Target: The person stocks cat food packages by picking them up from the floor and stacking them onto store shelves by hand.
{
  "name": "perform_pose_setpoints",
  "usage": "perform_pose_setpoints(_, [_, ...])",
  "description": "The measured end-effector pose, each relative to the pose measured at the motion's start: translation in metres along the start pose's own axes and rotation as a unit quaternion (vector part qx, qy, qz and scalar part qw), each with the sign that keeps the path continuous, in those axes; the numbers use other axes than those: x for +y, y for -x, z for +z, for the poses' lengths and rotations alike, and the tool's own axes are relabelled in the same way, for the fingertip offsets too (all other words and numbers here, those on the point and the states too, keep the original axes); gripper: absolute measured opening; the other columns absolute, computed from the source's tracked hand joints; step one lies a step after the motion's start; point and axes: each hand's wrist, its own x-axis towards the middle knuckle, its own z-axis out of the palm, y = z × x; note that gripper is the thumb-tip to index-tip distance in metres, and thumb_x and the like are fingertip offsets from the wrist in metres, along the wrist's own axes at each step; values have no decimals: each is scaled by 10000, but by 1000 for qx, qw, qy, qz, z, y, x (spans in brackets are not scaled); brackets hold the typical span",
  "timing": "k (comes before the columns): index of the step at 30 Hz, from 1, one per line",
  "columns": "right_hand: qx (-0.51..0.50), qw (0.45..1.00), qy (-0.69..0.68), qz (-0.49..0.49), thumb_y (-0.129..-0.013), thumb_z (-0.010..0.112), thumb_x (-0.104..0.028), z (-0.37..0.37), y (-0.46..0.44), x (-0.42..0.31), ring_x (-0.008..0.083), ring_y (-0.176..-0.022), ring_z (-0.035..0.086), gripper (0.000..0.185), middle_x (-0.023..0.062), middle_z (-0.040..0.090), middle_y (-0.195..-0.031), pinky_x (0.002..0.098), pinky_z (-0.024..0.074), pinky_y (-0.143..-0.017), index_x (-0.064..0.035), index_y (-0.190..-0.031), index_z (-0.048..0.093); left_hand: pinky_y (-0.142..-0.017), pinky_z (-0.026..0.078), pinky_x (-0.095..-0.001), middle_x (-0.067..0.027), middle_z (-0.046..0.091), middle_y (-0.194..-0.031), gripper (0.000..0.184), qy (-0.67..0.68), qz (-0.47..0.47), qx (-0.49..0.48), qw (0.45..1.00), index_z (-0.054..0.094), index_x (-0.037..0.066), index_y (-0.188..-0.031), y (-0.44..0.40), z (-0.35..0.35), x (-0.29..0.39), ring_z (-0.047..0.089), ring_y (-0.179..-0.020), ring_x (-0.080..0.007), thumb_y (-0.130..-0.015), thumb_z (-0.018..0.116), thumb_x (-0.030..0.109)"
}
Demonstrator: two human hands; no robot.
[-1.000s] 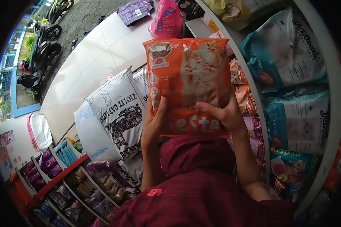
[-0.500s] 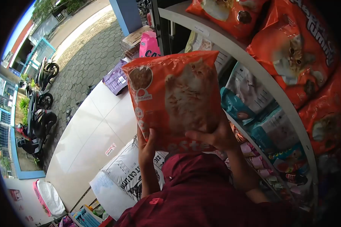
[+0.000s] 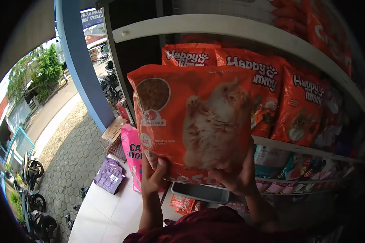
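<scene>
A large orange bag with a cat picture (image 3: 215, 121) is held upright in front of me, face toward the camera. My left hand (image 3: 154, 176) grips its lower left corner, thumb on the front. At the lower right edge, my right hand (image 3: 237, 176) holds it the same way, with its thumb across the front. The other fingers of both hands are hidden behind the bag. Just behind it, red Happy Tummy bags (image 3: 298, 109) stand in a row on a shelf.
A white shelf edge (image 3: 231, 23) curves above. Teal bags (image 3: 271, 162) are on a lower shelf. A pink bag (image 3: 132, 156), a purple bag (image 3: 109, 176) and a grey tray (image 3: 200, 193) lie lower down. A blue pillar (image 3: 83, 60) and parked motorcycles (image 3: 36, 202) are at left.
The view has turned up and toward the shelves. The orange bag, still in both hands, is raised and looks larger. The Happy Tummy bags now show behind it, and the white sacks have left the view.
</scene>
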Motion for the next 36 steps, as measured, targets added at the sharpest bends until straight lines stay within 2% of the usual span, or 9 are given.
perform_pose_setpoints(3, [50, 998, -26, -20, -761, 709, 6, -7, -13, -27, 231, -1167, 493, 987, 172, 394, -1341, 327, 458, -909, -37, -1441, -5, -854, 444, -319, -123, 583, -1136, 553, -292, 277, -221, 888, 376, -4, -1319, -31, 27, 59, 568, -1015, -195, -857, 646, 133])
perform_pose_setpoints(8, [96, 988, 39, -112, -781, 634, 79, -26, -60, -99, 176, -1094, 520, 1009, 145, 413, -1327, 299, 475, -841, -95, -1474, -78, -831, 481, -301, -134, 604, -1106, 421, -60, 274, -193, 940, 482, -21, -1195, -58, 109, 134, 608, -956, -195, -856, 671, 142])
perform_pose_setpoints(15, [125, 901, 347, -230, -828, 694, -306, -88, -194, -195, 184, -1031, 584, 788, 157, 530, -1220, 308, 499, -814, 47, -1385, 262, -722, 540, -273, -119, 664, -981, 492, -151, 368, -231, 888, 505, -6, -1164, -178, 197, 225, 675, -815, -175, -878, 635, 373])
perform_pose_setpoints(18, [158, 873, 454, -77, -904, 607, -269, -64, -219, -248, 320, -1198, 484, 718, 241, 400, -1353, 421, 478, -918, 11, -1422, 196, -712, 577, -302, -151, 640, -1041, 699, -189, 317, -278, 887, 485, 23, -1224, -242, 225, 239, 685, -851, -224, -804, 632, 562])
perform_pose_setpoints(20, [219, 786, 535, -219, -813, 698, -316, -144, -302, -201, 232, -1037, 599, 739, 192, 554, -1204, 343, 493, -850, 51, -1340, 331, -673, 566, -289, -149, 670, -957, 611, -282, 302, -262, 872, 565, 2, -1124, -280, 247, 249, 691, -760, -212, -825, 604, 533])
perform_pose_setpoints(26, [156, 726, 667, 53, -756, 626, -249, -152, -353, -187, 350, -926, 650, 349, 215, 661, -1007, 378, 523, -794, 42, -942, 678, -652, 553, -313, -153, 680, -885, 682, -480, 211, -317, 790, 639, 3, -1066, -364, 296, 221, 684, -726, -220, -805, 539, 624])
perform_pose_setpoints(28, [84, 671, 727, 120, -770, 610, -280, -150, -352, -173, 360, -960, 637, 383, 206, 653, -1047, 382, 516, -811, 24, -996, 671, -675, 541, -353, -166, 679, -962, 724, -513, 201, -328, 767, 662, -12, -1039, -375, 302, 203, 680, -799, -234, -779, 532, 652])
perform_pose_setpoints(30, [70, 644, 747, 146, -771, 620, -314, -149, -346, -155, 355, -1015, 614, 450, 215, 620, -1117, 381, 499, -848, 18, -1074, 637, -731, 532, -340, -176, 662, -1030, 755, -670, 156, -340, 642, 659, 30, -1085, -377, 308, 192, 656, -903, -236, -739, 546, 691])
perform_pose_setpoints(36, [49, 616, 781, 90, -752, 635, -560, -134, -326, -161, 375, -1232, 464, 867, 259, 391, -1393, 418, 398, -1000, -20, -1383, 385, -794, 521, -351, -171, 614, -1161, 752, -696, 138, -330, 623, 591, 80, -1217, -330, 296, 202, 633, -984, -246, -798, 466, 693])
